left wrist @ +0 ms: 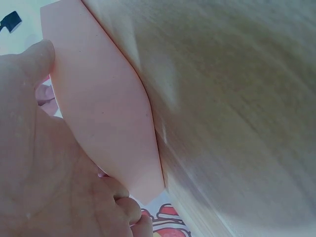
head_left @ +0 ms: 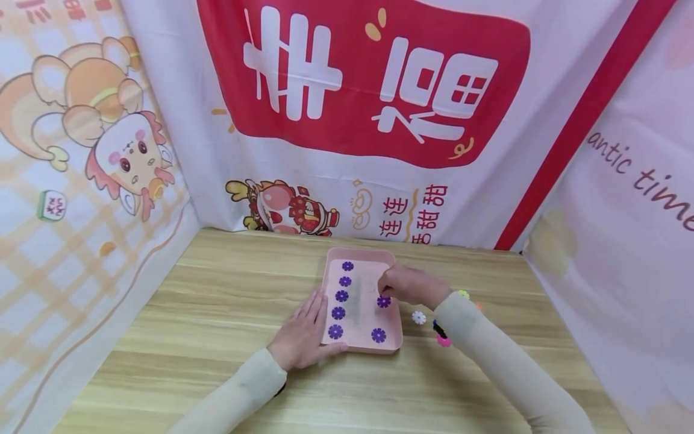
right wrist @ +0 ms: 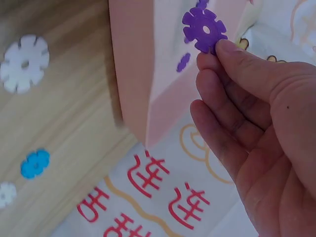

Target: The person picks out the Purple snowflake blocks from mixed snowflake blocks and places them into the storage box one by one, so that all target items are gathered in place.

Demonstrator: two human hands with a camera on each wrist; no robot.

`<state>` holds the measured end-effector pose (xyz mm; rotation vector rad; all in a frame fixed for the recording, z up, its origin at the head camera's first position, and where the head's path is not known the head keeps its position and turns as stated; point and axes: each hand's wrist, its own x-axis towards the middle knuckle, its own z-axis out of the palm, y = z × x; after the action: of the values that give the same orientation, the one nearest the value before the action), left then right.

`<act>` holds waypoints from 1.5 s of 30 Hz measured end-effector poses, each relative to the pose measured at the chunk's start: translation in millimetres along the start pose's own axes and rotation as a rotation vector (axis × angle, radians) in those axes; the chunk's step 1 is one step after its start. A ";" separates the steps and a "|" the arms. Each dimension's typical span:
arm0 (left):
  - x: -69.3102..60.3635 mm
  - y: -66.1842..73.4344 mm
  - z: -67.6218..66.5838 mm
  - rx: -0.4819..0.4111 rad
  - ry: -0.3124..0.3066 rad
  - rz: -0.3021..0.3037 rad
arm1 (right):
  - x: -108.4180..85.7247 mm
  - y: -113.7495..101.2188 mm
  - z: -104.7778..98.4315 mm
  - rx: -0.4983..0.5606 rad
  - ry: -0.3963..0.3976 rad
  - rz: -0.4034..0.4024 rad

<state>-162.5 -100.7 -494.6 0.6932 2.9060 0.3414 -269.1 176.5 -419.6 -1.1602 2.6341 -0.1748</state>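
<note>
A shallow pink tray (head_left: 355, 345) stands on the wooden table. Along its left side runs a column of several purple notched snowflake discs (head_left: 341, 296), and another purple disc (head_left: 378, 335) lies near its front right corner. Between thumb and index finger, my right hand (head_left: 408, 286) pinches a purple snowflake disc (right wrist: 205, 29) over the right half of the tray; the right wrist view shows it held by its edge. My left hand (head_left: 305, 339) rests against the tray's front left corner, fingers extended along the left side and thumb at the front rim.
Right of the tray, loose discs lie on the table: a white one (head_left: 419, 317), a pink one (head_left: 444, 341) and a yellow-green one (head_left: 463, 294), partly behind the right forearm. A blue disc (right wrist: 35, 163) shows in the right wrist view. Printed cloth walls (head_left: 358, 138) enclose the table.
</note>
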 end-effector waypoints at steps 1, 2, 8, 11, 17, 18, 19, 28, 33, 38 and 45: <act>0.3 0.1 -0.2 0.003 0.001 0.001 | 1.0 -0.1 2.6 0.009 -0.002 -0.001; 0.5 0.4 -0.3 0.003 0.003 0.002 | 2.0 0.3 5.5 0.017 0.000 -0.007; 1.9 0.7 -0.4 0.001 0.009 0.001 | 7.1 2.0 23.8 0.035 0.025 -0.024; 1.7 0.2 0.5 -0.004 0.006 -0.003 | 9.2 2.1 32.2 0.057 0.029 -0.003; -0.8 0.1 2.0 -0.019 0.006 -0.016 | 14.7 4.1 43.5 0.064 0.007 0.049; -1.1 -0.2 2.8 -0.021 0.005 -0.019 | 15.3 4.4 44.9 0.066 -0.001 0.050; -1.6 -0.3 3.4 -0.023 0.005 -0.020 | 15.8 4.1 46.3 0.067 -0.006 0.049; -0.4 0.6 1.8 -0.016 0.012 0.000 | 17.5 4.8 49.0 0.053 -0.008 0.043; 1.3 1.4 -0.5 -0.004 0.019 0.000 | 18.3 7.2 49.8 0.064 -0.020 0.032; 0.8 1.8 1.2 -0.004 0.013 0.001 | 17.7 7.6 52.6 0.079 -0.034 0.024; -0.1 -0.1 2.2 -0.016 0.024 0.004 | 13.2 1.4 40.8 0.042 0.022 0.018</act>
<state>-162.0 -100.3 -496.7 0.6969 2.9216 0.3756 -267.2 167.5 -461.5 -1.1273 2.6460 -0.2399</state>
